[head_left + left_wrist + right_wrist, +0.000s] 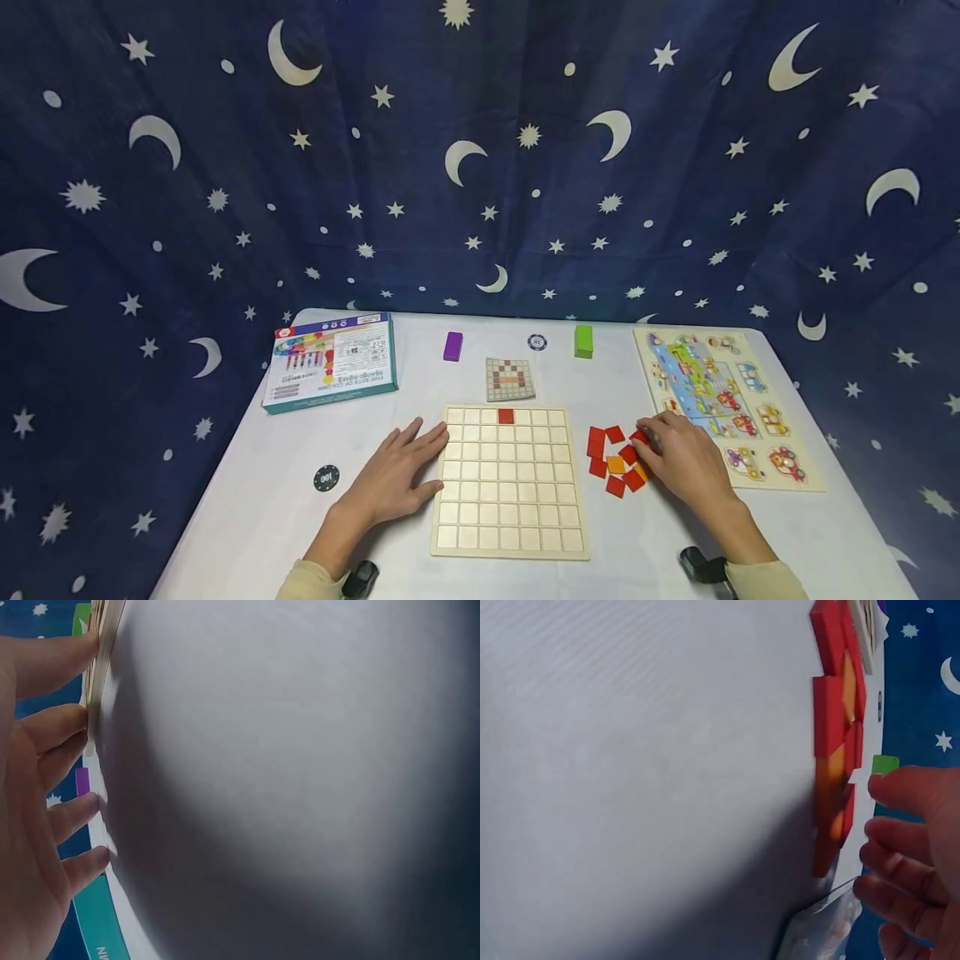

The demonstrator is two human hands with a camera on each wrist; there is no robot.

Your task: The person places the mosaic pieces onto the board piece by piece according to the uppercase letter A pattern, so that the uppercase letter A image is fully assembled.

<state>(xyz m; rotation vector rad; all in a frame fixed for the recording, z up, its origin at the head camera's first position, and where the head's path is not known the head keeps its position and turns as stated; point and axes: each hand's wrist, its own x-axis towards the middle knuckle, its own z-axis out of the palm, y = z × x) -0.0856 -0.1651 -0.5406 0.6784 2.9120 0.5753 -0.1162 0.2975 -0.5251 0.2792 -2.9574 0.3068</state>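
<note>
A pale grid board [508,482] lies in front of me, with one red square tile [506,416] in its top row. My left hand [401,471] is spread flat, fingertips and thumb touching the board's left edge. To the right of the board lies a loose cluster of red tiles [596,442] and orange tiles [616,465]. My right hand [686,458] is over the cluster's right side, thumb and fingertips around a red tile [639,437]. In the right wrist view the thumb and fingers [900,832] stand apart, nothing visible between them.
Behind the board lies a small pattern card [510,379]. A purple block [453,346], a green block [583,342] and a poker chip [537,342] stand farther back. A toy box [333,362] and black chip [326,477] are left, a picture puzzle board [813,475] right.
</note>
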